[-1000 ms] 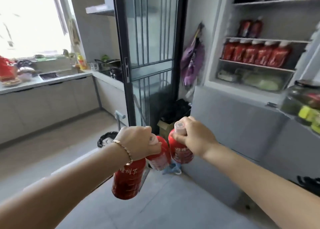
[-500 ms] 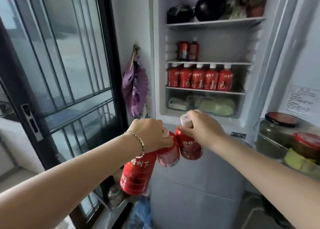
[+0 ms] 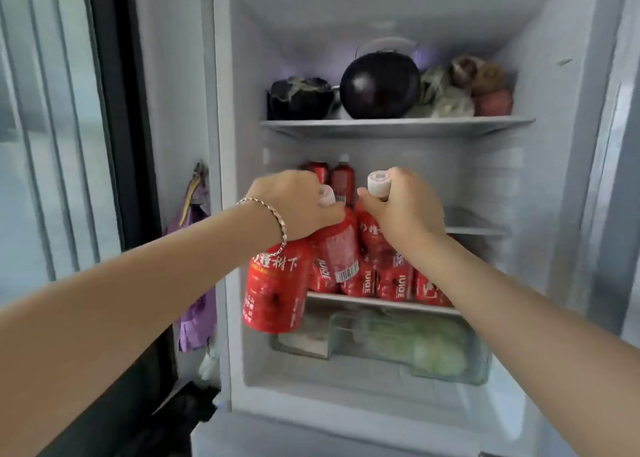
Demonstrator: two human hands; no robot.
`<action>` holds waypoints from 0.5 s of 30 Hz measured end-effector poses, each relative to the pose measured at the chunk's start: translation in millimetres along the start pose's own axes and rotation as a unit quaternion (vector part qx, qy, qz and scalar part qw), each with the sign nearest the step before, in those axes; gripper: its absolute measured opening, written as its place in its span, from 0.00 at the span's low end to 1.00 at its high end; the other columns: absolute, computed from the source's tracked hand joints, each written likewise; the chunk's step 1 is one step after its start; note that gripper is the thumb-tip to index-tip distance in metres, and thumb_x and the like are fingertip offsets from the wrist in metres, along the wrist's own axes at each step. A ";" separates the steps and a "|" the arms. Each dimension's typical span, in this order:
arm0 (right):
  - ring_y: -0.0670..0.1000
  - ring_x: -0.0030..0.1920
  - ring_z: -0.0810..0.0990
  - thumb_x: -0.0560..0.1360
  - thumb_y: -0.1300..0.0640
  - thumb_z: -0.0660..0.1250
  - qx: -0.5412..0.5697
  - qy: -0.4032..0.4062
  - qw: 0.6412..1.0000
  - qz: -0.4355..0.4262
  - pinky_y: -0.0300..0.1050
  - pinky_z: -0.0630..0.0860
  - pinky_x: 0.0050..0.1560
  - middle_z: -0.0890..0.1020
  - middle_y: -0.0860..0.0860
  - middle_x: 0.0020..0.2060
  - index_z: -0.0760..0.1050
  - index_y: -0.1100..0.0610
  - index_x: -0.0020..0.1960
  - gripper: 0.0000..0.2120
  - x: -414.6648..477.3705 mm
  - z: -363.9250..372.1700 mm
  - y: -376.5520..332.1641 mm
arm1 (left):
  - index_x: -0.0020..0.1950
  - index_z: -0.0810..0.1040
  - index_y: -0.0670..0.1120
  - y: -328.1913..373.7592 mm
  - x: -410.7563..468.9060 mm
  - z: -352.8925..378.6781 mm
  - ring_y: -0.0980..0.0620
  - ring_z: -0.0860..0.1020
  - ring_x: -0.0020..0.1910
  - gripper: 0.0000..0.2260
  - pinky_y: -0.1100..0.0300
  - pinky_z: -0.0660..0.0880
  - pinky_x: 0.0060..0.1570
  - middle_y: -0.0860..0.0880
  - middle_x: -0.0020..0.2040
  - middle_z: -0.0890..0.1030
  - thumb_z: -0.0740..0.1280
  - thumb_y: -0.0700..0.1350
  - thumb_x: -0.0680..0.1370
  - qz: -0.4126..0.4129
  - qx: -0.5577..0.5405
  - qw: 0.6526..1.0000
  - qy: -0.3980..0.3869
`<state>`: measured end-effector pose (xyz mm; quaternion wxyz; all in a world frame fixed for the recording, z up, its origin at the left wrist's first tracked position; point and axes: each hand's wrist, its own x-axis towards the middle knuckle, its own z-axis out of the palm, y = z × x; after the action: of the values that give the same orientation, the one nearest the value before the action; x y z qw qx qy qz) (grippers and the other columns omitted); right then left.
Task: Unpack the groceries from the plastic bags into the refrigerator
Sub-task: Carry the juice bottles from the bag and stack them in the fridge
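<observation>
Nearest the camera, both forearms are extended toward the open refrigerator point(image 3: 571, 145), and a metal bracelet point(image 3: 273, 214) is worn on the left wrist. The left hand point(image 3: 298, 207) is held in front of the refrigerator's middle compartment with its fingers curled round the necks of two bottles. The large red bottle point(image 3: 277, 290) hangs below the wrist at the refrigerator's left front edge, its neck hidden by the hand. The second red bottle point(image 3: 337, 249) is tilted beside it, and its pale cap is exposed at the fingertips. The right hand point(image 3: 405, 207) is closed round the neck of a third red bottle point(image 3: 372, 238), gripped just below the white cap, which is left uncovered; this bottle is held just beside the second one, and contact between the two cannot be determined. Behind the held bottles, a row of red bottles point(image 3: 394, 280) is seen standing on the refrigerator's lower shelf. Under that shelf, green leafy produce is stored in the clear crisper drawer point(image 3: 415, 349). Two further red containers point(image 3: 341, 179) are placed at the rear of the refrigerator's middle compartment. On the refrigerator's top shelf, a round aubergine point(image 3: 379, 89) is located between a dark item on the left and bagged produce point(image 3: 446, 100) on the right. A purple cloth item point(image 3: 195, 283) is hung on the wall to the left of the refrigerator.
</observation>
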<state>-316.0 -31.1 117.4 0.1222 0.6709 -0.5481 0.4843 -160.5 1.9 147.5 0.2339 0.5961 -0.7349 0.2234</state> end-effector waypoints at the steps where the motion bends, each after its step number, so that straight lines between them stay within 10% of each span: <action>1: 0.57 0.50 0.76 0.75 0.45 0.64 0.003 0.029 1.000 0.008 0.45 0.63 0.39 0.78 0.54 0.50 0.73 0.59 0.51 0.16 17.4 5.3 1.3 | 0.32 0.65 0.50 -4.7 20.3 1.6 0.49 0.69 0.36 0.19 0.58 0.65 0.35 0.54 0.32 0.67 0.59 0.63 0.73 0.004 -0.002 1.000 0.014; 6: 0.57 0.53 0.75 0.76 0.45 0.63 0.012 0.119 0.992 0.049 0.45 0.63 0.40 0.77 0.55 0.51 0.73 0.60 0.51 0.18 75.5 32.4 14.7 | 0.39 0.69 0.46 -26.8 98.6 9.6 0.48 0.69 0.38 0.18 0.56 0.67 0.40 0.51 0.33 0.67 0.57 0.61 0.76 0.030 0.007 0.998 0.061; 15: 0.57 0.47 0.78 0.75 0.35 0.58 -0.033 -0.053 0.979 0.196 0.46 0.69 0.40 0.77 0.54 0.42 0.74 0.59 0.52 0.26 140.7 73.6 46.0 | 0.38 0.63 0.49 -48.2 154.9 58.3 0.44 0.75 0.46 0.17 0.56 0.65 0.43 0.44 0.51 0.78 0.57 0.61 0.76 0.103 0.018 0.993 0.059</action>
<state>-327.2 -186.0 173.9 0.0176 0.5706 -0.6905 0.4442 -145.7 -162.1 198.3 0.2419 0.5076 -0.7727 0.2947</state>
